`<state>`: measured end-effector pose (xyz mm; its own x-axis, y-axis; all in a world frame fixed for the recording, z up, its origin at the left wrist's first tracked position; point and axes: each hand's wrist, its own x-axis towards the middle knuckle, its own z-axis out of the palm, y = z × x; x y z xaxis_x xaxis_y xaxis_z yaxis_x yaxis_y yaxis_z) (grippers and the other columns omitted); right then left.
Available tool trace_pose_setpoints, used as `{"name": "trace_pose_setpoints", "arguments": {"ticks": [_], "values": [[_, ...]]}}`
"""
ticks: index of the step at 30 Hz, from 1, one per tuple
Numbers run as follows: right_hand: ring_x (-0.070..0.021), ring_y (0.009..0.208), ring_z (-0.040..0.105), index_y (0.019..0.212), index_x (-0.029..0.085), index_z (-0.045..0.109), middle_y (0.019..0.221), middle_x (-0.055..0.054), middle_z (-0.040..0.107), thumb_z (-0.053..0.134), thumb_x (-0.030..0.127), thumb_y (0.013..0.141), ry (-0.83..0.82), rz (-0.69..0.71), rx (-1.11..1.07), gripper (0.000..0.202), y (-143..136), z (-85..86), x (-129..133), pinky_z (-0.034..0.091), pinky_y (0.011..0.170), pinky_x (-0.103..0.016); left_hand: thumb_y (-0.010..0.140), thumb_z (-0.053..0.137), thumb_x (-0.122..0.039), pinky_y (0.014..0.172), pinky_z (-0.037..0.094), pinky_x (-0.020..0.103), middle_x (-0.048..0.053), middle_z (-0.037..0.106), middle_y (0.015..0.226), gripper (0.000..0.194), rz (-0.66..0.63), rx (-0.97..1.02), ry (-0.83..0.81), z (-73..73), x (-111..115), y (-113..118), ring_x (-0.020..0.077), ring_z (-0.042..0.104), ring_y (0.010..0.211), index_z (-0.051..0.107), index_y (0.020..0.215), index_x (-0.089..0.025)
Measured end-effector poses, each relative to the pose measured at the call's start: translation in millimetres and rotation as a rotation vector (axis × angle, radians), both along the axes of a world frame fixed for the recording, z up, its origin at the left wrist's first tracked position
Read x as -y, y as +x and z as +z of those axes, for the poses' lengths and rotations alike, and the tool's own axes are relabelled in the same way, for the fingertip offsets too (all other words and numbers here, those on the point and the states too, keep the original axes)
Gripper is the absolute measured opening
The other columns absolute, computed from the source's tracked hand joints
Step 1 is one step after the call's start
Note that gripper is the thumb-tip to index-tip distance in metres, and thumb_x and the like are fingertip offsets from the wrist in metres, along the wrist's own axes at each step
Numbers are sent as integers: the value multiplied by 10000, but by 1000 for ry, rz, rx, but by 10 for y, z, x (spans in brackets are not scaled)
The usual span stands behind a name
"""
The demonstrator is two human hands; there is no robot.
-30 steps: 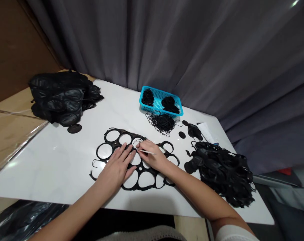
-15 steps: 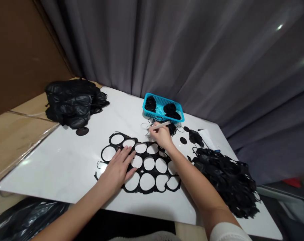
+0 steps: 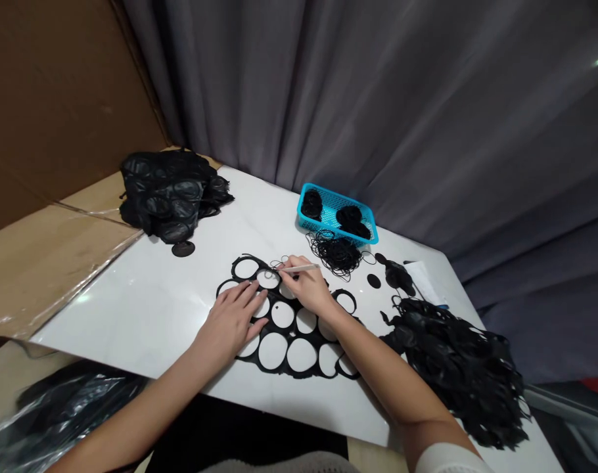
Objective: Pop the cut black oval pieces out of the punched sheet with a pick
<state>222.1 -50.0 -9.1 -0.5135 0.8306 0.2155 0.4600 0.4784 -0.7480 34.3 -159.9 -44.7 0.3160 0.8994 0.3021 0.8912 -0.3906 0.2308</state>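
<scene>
A black rubbery sheet (image 3: pixel 288 336) punched with rows of large round holes lies flat on the white table. My left hand (image 3: pixel 234 316) rests on its left part, fingers stretched out and pressing it down. My right hand (image 3: pixel 306 287) is closed around a thin white pen-like tool (image 3: pixel 299 268), its tip over a hole in the sheet's upper row. Thin black rings show at that tip; whether they are hooked on it I cannot tell. A tangled heap of thin black rings (image 3: pixel 337 255) lies just beyond my right hand.
Behind the heap stands a blue basket (image 3: pixel 303 222) with bundles of black rings. A pile of black sheets (image 3: pixel 168 190) sits at the back left, with a black disc (image 3: pixel 183 249) beside it. Black scraps (image 3: pixel 461 368) are heaped at right, near a white paper (image 3: pixel 424 282).
My right hand has moved from the ring heap back toward the sheet's upper row, near my left hand, still holding the tool. My left hand stays on the sheet. The view has shifted slightly.
</scene>
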Motion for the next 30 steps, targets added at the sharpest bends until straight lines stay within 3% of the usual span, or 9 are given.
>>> {"name": "trace_pose_setpoints", "arguments": {"ticks": [5, 11, 17, 22, 30], "values": [[-183, 865, 648, 763, 229, 559, 888, -14, 709, 585, 181, 876, -65, 115, 40, 125, -67, -24, 66, 463, 801, -294, 987, 501, -409, 990, 370, 501, 130, 558, 1443, 419, 1, -58, -2, 58, -11, 1, 339, 510, 1265, 574, 1355, -223], [-180, 852, 650, 771, 228, 566, 881, -8, 709, 591, 205, 876, -114, 96, 4, 111, -89, -133, 116, 467, 786, -285, 994, 493, -400, 990, 355, 494, 141, 535, 1468, 432, 3, -68, -8, 54, 27, 2, 337, 490, 1300, 542, 1386, -225], [-192, 892, 647, 802, 228, 591, 894, -16, 705, 586, 187, 868, -64, 89, 27, 78, -88, -136, 135, 470, 824, -301, 994, 482, -405, 1011, 344, 498, 138, 534, 1470, 427, 10, -54, -11, 33, 18, 4, 332, 493, 1303, 552, 1380, -234], [-183, 853, 663, 778, 233, 572, 886, -5, 715, 584, 229, 883, -136, 43, -43, 106, -85, -154, 154, 484, 785, -294, 987, 487, -407, 1004, 351, 500, 133, 540, 1463, 423, 7, -51, -7, 28, 13, 5, 336, 495, 1296, 561, 1366, -233], [-184, 844, 651, 780, 224, 580, 869, -9, 700, 591, 192, 870, -84, 80, -33, 96, -91, -167, 165, 472, 786, -291, 977, 508, -393, 1006, 351, 513, 138, 541, 1461, 431, 7, -59, -17, 47, 19, 7, 340, 494, 1295, 551, 1374, -230]]}}
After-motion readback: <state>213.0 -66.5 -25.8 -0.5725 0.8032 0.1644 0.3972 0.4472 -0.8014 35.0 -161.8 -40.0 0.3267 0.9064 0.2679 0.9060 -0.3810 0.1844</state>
